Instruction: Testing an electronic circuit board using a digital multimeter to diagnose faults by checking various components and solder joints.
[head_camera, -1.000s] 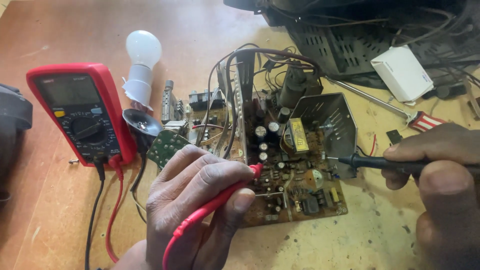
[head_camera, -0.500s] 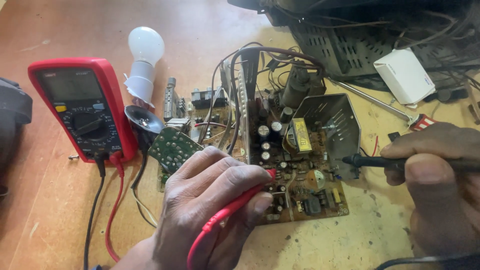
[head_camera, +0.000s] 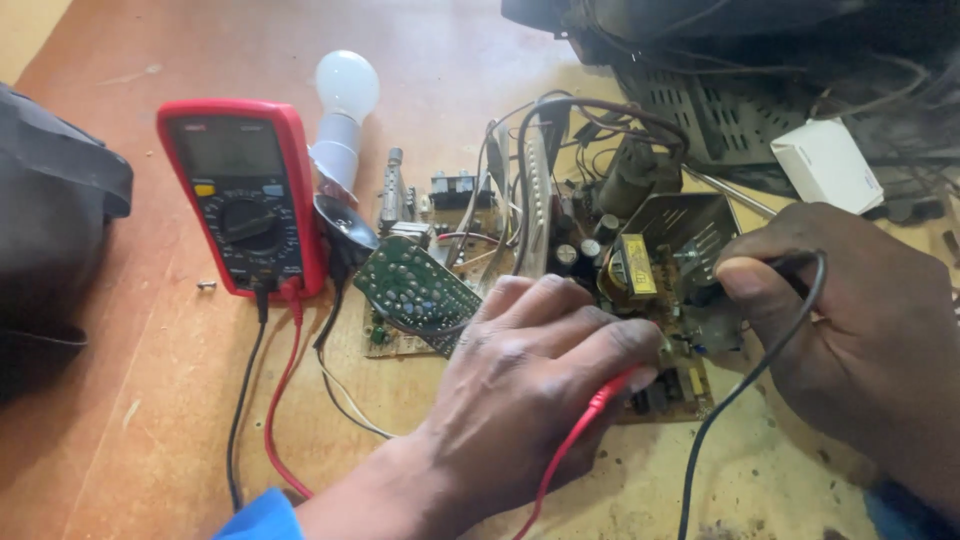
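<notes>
Nearest, the left hand (head_camera: 540, 380) pinches a red probe (head_camera: 590, 415) onto the circuit board (head_camera: 560, 300); the right hand (head_camera: 850, 330) grips a black probe (head_camera: 775, 268) at the board's right side. Left of the board lies a red multimeter (head_camera: 245, 195), a white bulb (head_camera: 345, 95) beyond.
</notes>
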